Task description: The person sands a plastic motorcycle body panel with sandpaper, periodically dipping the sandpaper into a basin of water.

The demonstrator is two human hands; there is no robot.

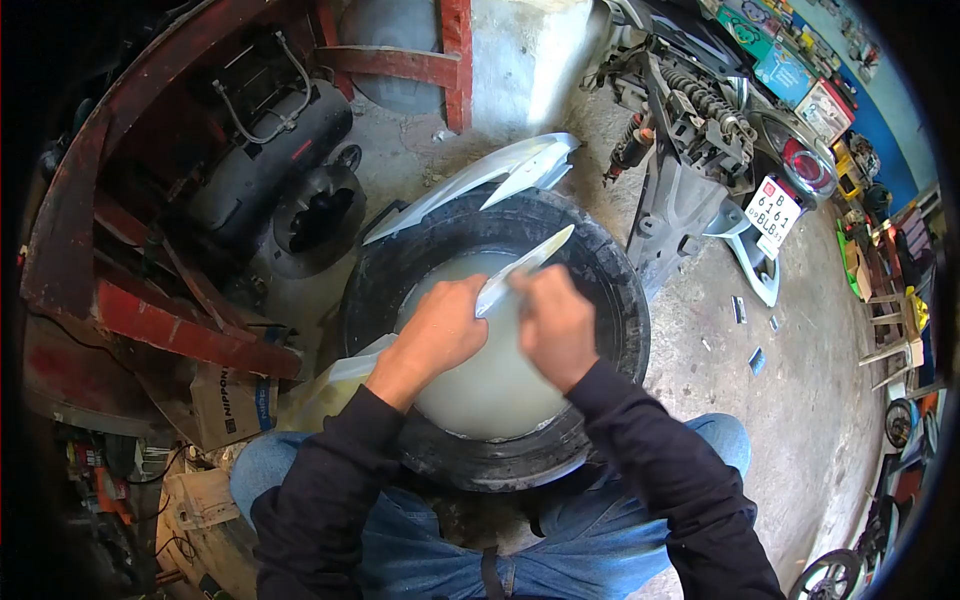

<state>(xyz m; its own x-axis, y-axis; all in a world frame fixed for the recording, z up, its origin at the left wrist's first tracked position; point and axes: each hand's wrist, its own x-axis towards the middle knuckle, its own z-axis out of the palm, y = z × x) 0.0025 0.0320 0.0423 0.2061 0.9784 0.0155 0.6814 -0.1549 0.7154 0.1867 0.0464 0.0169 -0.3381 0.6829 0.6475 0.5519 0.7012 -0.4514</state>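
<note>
My left hand [440,325] grips a long, narrow white body panel [527,266] with a pointed end, slanting up to the right above a black tub. Against the panel's right side is my right hand [552,325], its fingers curled in and smeared by motion; whatever it holds is hidden. Cloudy, whitish water [480,385] fills the black tub [622,300] below both hands. Across the tub's far rim rests a larger white fairing panel [480,183]. A pale translucent piece [345,375] lies beside my left forearm, partly covered by it.
A black compressor tank [275,150] stands in a red frame [200,335] at left, near a Nippon cardboard box [228,405]. To the right are a partly stripped motorcycle [690,130] and a license plate [772,212]. Small blue packets [757,360] lie on the concrete floor.
</note>
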